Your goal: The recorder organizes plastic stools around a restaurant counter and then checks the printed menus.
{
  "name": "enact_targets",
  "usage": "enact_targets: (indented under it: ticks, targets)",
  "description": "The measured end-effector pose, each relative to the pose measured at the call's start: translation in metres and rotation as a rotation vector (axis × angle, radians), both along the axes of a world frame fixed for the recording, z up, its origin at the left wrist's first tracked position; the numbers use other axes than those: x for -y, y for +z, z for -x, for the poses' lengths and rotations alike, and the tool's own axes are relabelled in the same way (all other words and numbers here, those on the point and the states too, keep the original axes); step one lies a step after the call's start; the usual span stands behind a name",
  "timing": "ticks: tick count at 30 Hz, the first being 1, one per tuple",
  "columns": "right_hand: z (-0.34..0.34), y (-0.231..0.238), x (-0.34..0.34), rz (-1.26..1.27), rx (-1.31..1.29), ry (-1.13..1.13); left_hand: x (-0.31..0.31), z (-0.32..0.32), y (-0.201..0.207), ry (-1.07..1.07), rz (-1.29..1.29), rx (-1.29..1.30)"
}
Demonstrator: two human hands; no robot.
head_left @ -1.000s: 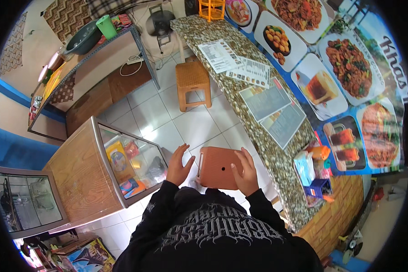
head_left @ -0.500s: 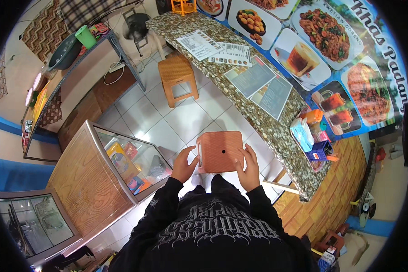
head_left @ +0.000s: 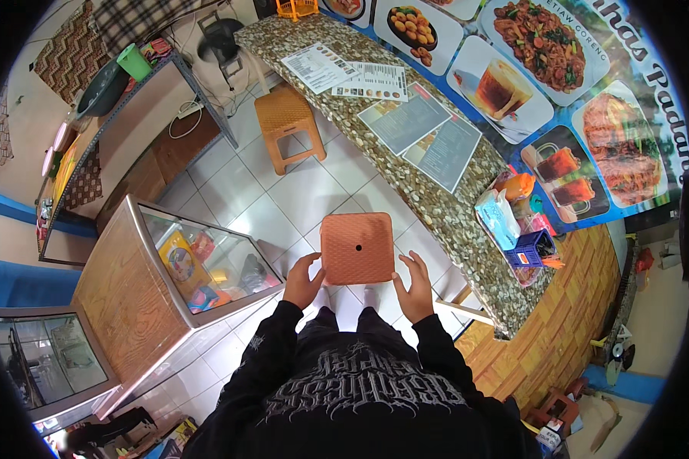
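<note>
A reddish-brown plastic stool (head_left: 352, 264) stands in front of my feet, its square woven-pattern seat facing up with a small dark hole in the middle. My left hand (head_left: 303, 281) is by the seat's near left edge, thumb and fingers apart. On the other side my right hand (head_left: 414, 288) is by the near right edge, its fingers spread and thumb toward the stool. Neither hand is wrapped round the seat; whether the fingertips brush its edge I cannot tell. The stool's legs are hidden under the seat.
Along the right runs a stone-topped counter (head_left: 344, 115) with menu sheets (head_left: 444, 153), a tissue pack (head_left: 497, 218) and a blue basket (head_left: 532, 249). A light-brown stool (head_left: 287, 118) stands ahead on the tiles. To the left are a glass-fronted cabinet (head_left: 134, 287) and a metal-framed shelf (head_left: 210, 99).
The view has shifted slightly. The stool's seat, tilted with a side showing before, now appears level and squarer. Both hands stay open at its sides, and my feet show more.
</note>
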State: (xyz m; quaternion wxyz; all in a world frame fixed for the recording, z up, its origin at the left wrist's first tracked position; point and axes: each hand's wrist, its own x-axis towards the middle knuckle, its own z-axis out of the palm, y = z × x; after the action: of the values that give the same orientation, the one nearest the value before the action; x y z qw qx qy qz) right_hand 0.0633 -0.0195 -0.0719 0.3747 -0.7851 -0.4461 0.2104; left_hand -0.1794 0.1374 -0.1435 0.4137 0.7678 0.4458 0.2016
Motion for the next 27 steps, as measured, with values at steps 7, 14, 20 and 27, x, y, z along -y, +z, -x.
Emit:
enact_targets:
  ticks: [7, 14, 20, 27]
  targets:
    - [-0.047, -0.090, 0.002, 0.041, 0.041, 0.060, 0.004, -0.020, -0.080, 0.046, 0.100, -0.081]
    - [-0.081, -0.233, -0.027, 0.326, -0.253, -0.086, -0.019, -0.025, -0.201, 0.225, 0.189, -0.137]
    - [-0.088, -0.346, -0.034, 0.551, -0.451, -0.186, -0.027, -0.030, -0.294, 0.399, 0.476, -0.188]
    - [-0.079, -0.369, -0.049, 0.311, -0.556, -0.274, -0.033, -0.046, -0.311, 0.424, 0.619, -0.112]
